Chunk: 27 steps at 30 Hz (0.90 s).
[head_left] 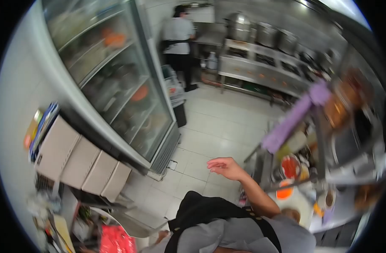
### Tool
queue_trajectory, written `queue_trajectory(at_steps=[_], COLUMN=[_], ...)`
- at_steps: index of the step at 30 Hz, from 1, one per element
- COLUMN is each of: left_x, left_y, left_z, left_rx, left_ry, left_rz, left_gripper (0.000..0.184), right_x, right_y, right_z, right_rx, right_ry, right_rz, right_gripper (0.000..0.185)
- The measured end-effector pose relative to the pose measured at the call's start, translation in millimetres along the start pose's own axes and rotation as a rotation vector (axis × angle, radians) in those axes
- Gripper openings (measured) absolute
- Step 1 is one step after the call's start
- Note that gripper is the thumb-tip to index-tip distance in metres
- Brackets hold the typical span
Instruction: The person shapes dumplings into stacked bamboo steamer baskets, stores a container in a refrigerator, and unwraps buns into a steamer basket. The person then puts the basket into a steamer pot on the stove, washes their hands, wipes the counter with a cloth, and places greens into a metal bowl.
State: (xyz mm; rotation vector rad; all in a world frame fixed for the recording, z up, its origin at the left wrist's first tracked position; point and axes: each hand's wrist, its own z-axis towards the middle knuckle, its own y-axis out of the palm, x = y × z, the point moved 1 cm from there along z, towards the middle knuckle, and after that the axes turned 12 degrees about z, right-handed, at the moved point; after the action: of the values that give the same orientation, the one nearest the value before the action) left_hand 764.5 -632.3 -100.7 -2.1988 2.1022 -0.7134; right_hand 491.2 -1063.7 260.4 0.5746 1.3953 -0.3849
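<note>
My right hand (226, 167) is raised in front of my body over the tiled floor, its fingers stretched out and nothing in them. Low at the left of my black apron (197, 211), only a small part of my left hand (162, 236) shows beside a metal surface (136, 223); its fingers are too hidden and blurred to read. A red plastic bag (117, 239) lies left of that hand. To the right of my right arm are a container of red food (290, 167) and an orange item (284, 191).
A glass-door fridge (117, 84) and stacked beige boxes (81, 158) stand at the left. Another person (178, 38) faces a counter at the back, near a stove (260, 63) with large pots (239, 27). A purple cloth (288, 122) hangs at the right shelf.
</note>
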Motion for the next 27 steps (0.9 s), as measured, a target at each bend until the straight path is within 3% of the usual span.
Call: queue_trajectory(at_steps=[2,3,4,5,6,7,11,13,14,16,19,21,23,27], left_x=[49,84,125,200,261,333,580,687,732,820,925,972,989,997], left_y=[5,10,15,18,3,-16,-139,-205,-235,-282,-331,-347,-343,-341], left_z=[37,54,72,62,65,43,-42,-113,-160,-219,-255,-264,-275,-254], left_rx=[0.144,0.392,0.623,1.043,0.992,1.07,0.756,1.023,1.153,1.352,1.664,1.611,1.672,1.864], left_ry=[0.21,0.467,0.177,0.275,0.473,0.655,1.157,1.286,1.43,1.505,1.423,1.252,1.134,0.981], left_rz=[0.091,0.127,-0.016,0.104,-0.078,-0.069,-0.371,-0.307,-0.315,-0.283,-0.117,-0.022,0.052,-0.006], left_gripper=[0.065,0.066,0.072,0.074,0.072,0.07,0.045,0.022,0.018,0.021,0.039,0.042,0.035,0.024], right_x=[-20,-25,-26,-30,-36,-42,-63,-82,-92,-108,-110,-102,-103,-123], right_y=[-10,-14,-14,-17,-17,-17,-13,-28,-43,-77,-132,-161,-185,-229], right_z=[43,68,92,120,152,186,311,359,380,414,465,493,531,628], right_rx=[-0.065,-0.125,-0.168,-0.199,-0.234,-0.266,-0.437,-0.49,-0.409,-0.253,-0.073,-0.08,-0.102,-0.151], right_ry=[0.094,0.109,0.123,0.133,0.157,0.171,0.169,0.17,0.094,-0.022,-0.06,-0.028,0.02,-0.196], right_rz=[0.088,0.137,0.19,0.183,0.223,0.263,0.267,0.231,0.262,0.372,0.55,0.6,0.646,0.498], right_gripper=[0.028,0.029,0.029,0.029,0.029,0.028,0.031,0.033,0.032,0.029,0.023,0.022,0.022,0.021])
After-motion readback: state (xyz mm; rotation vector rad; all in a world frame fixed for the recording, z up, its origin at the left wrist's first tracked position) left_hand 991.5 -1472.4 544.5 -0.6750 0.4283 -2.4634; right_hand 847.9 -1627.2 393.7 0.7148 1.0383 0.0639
